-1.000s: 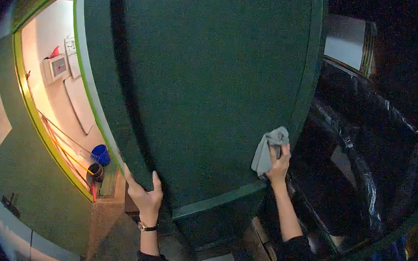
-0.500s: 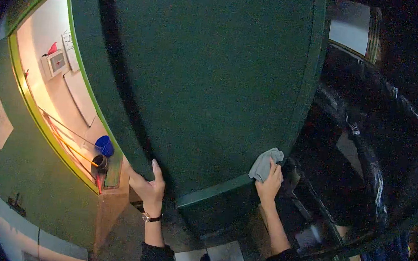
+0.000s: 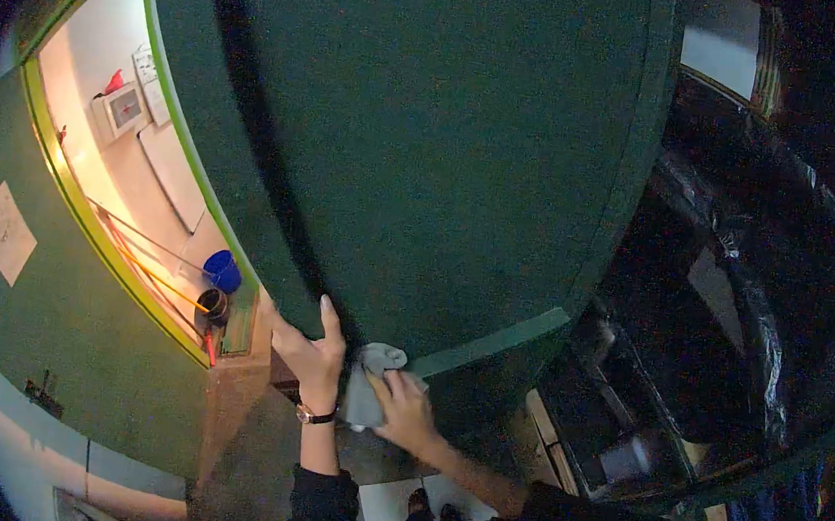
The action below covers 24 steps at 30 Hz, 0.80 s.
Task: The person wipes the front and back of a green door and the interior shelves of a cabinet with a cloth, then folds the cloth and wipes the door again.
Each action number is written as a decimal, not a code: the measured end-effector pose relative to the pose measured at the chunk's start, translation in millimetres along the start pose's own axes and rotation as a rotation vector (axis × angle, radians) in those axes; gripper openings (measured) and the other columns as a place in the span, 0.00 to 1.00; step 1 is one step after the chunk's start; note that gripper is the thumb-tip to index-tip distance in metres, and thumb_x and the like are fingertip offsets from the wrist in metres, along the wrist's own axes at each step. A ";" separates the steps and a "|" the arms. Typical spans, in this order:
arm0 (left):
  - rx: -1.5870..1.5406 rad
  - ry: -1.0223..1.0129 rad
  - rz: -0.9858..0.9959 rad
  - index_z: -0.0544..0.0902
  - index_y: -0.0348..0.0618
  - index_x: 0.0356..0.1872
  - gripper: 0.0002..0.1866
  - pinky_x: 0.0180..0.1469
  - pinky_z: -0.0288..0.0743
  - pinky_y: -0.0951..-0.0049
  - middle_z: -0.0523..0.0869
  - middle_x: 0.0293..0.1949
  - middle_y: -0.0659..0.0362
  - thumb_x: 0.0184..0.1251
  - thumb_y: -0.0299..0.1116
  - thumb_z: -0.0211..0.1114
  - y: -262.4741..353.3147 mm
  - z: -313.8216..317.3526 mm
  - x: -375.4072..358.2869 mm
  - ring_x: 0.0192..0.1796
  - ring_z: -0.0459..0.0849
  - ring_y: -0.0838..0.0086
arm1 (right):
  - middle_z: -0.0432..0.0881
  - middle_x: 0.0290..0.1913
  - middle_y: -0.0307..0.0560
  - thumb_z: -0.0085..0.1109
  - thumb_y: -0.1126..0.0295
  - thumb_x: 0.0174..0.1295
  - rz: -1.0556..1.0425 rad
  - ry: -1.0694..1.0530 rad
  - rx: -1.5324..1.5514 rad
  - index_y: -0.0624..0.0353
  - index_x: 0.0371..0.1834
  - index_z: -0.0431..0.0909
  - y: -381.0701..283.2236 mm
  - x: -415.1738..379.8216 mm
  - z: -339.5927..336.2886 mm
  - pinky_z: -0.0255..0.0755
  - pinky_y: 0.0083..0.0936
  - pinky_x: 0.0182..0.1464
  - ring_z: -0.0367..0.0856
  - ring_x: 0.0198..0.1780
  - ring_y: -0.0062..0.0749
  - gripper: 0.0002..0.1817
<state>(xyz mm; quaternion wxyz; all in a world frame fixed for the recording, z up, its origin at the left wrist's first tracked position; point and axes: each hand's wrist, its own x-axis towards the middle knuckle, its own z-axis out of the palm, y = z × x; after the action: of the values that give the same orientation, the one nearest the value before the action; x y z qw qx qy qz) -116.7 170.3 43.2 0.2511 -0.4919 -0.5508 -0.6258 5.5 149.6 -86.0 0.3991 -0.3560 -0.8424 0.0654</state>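
Note:
A big dark green door (image 3: 417, 160) fills the middle of the view, with a raised ledge (image 3: 495, 343) along its lower part. My left hand (image 3: 313, 356), wearing a wristwatch (image 3: 314, 415), grips the door's lower left edge. Its thumb lies up along the face; the other fingers are partly hidden at the edge. Close beside it, my right hand (image 3: 408, 410) presses a crumpled light grey cloth (image 3: 366, 396) against the left end of the ledge. The right fingers are bent over the cloth and slightly blurred.
Left of the door, a lit doorway shows a blue bucket (image 3: 223, 270), a dark bucket (image 3: 212, 303), long handles and a wall box (image 3: 122, 114). A paper sheet (image 3: 6, 233) hangs on the green wall. Black plastic sheeting (image 3: 740, 251) covers things at right.
My right hand has slid the cloth leftward along the ledge, from its right end to its left end beside my left hand. The left hand keeps its place on the door edge.

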 end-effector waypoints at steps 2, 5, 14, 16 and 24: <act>-0.013 -0.008 0.018 0.56 0.26 0.63 0.34 0.54 0.69 0.64 0.76 0.50 0.37 0.60 0.30 0.63 -2.1 -1.3 2.8 0.51 0.77 0.54 | 0.71 0.43 0.50 0.70 0.63 0.34 -0.003 0.031 0.009 0.50 0.55 0.73 20.7 -0.3 -15.8 0.67 0.40 0.53 0.70 0.51 0.52 0.37; 0.005 -0.009 0.036 0.56 0.26 0.63 0.35 0.54 0.69 0.63 0.76 0.50 0.37 0.60 0.30 0.63 -4.6 0.7 2.1 0.51 0.77 0.54 | 0.72 0.42 0.50 0.66 0.64 0.37 -0.008 0.158 -0.315 0.47 0.51 0.77 84.1 -15.5 -31.7 0.66 0.43 0.53 0.71 0.51 0.52 0.30; -0.055 -0.006 -0.074 0.58 0.24 0.63 0.37 0.64 0.59 0.59 0.68 0.59 0.33 0.56 0.30 0.65 -2.2 4.3 -1.0 0.62 0.68 0.45 | 0.69 0.59 0.54 0.72 0.65 0.29 0.477 0.269 -0.521 0.50 0.53 0.73 215.1 -39.7 -106.0 0.53 0.44 0.67 0.61 0.65 0.53 0.38; -0.042 0.003 -0.062 0.58 0.24 0.63 0.36 0.64 0.59 0.59 0.68 0.58 0.33 0.56 0.30 0.65 -1.1 4.5 -0.7 0.61 0.68 0.45 | 0.69 0.57 0.55 0.73 0.63 0.28 0.527 0.213 -0.498 0.52 0.55 0.71 188.9 -28.1 -99.7 0.55 0.44 0.66 0.62 0.64 0.52 0.41; -0.116 0.014 -0.094 0.58 0.24 0.63 0.35 0.62 0.61 0.59 0.69 0.57 0.33 0.57 0.30 0.64 -4.0 7.8 -0.8 0.60 0.70 0.46 | 0.67 0.54 0.54 0.72 0.64 0.27 0.252 -0.091 -0.271 0.54 0.55 0.68 54.6 -10.3 -32.5 0.58 0.47 0.60 0.63 0.59 0.56 0.42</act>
<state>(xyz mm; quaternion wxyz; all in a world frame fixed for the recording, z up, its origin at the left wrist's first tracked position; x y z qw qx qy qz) -117.2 178.5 40.0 0.1964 -0.4747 -0.5343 -0.6713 63.2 177.5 -92.1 0.2977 -0.5057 -0.8095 0.0170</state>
